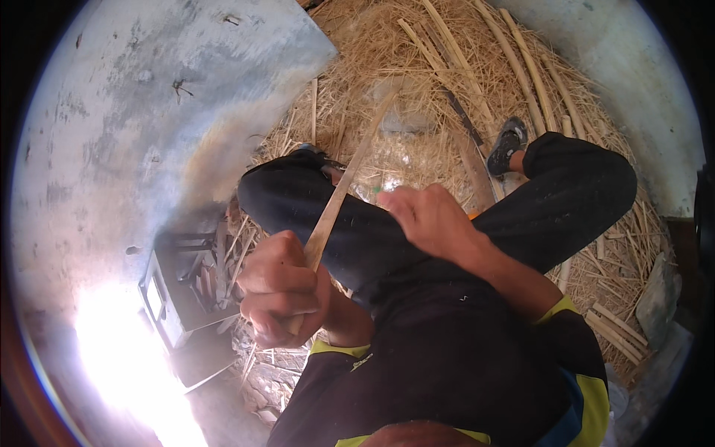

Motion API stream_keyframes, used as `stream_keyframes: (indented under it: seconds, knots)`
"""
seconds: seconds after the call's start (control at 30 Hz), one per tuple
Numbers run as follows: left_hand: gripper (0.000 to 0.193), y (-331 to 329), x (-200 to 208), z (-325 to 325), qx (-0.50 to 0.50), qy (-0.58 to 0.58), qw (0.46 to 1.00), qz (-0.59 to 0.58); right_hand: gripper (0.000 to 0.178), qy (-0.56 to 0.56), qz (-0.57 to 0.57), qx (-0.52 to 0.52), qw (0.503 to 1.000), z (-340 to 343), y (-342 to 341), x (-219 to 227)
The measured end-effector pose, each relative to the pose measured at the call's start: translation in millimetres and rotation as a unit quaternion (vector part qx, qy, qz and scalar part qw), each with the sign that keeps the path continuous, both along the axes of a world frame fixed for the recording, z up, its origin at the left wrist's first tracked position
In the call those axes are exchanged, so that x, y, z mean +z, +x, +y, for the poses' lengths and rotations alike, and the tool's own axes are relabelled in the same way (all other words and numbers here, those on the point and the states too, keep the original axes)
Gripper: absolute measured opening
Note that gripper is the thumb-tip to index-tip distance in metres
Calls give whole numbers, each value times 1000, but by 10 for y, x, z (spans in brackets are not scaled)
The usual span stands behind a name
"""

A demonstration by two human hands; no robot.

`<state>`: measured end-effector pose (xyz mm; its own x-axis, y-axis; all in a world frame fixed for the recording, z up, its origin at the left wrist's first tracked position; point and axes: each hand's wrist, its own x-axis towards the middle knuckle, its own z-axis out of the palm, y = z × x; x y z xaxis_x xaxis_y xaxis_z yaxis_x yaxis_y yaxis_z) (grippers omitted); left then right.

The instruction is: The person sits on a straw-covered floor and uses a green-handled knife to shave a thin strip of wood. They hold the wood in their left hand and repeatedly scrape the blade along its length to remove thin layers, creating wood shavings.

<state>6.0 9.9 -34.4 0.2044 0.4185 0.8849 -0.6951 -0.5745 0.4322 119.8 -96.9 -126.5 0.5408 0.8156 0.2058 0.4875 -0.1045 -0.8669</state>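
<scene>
My left hand (pixel 283 290) is closed around the near end of a long thin bamboo strip (pixel 350 167), which runs up and away over my left knee toward the straw. My right hand (pixel 428 216) hovers over my lap, fingers curled near the strip's middle; what it holds is hidden. I sit cross-legged in black trousers (pixel 581 186) with a sandal (pixel 508 139) on my right foot.
Straw and shavings (pixel 387 45) cover the ground ahead. Several long bamboo canes (pixel 521 67) lie at the top right, short cut pieces (pixel 614 324) at the right. A small metal box (pixel 175 294) of tools sits by my left hand. A pale wall (pixel 149 97) curves on the left.
</scene>
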Motion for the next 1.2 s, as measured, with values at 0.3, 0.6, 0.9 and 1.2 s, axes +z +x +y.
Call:
stream_keyframes:
  seconds: [0.3, 0.6, 0.9, 1.2]
  knots:
    - [53, 101, 23, -31, -52, -41, 997, -47, 40, -1, 31, 22, 999, 1, 5, -9]
    - [50, 48, -43, 65, -39, -47, 996, -66, 45, 47, 62, 43, 996, 113, -76, 103]
    - [51, 42, -40, 79, -4, -56, 997, -56, 47, 47, 18, 41, 998, 146, -64, 50]
    - [40, 31, -50, 123, 48, -48, 995, -68, 50, 37, 18, -3, 999, 355, -42, -89]
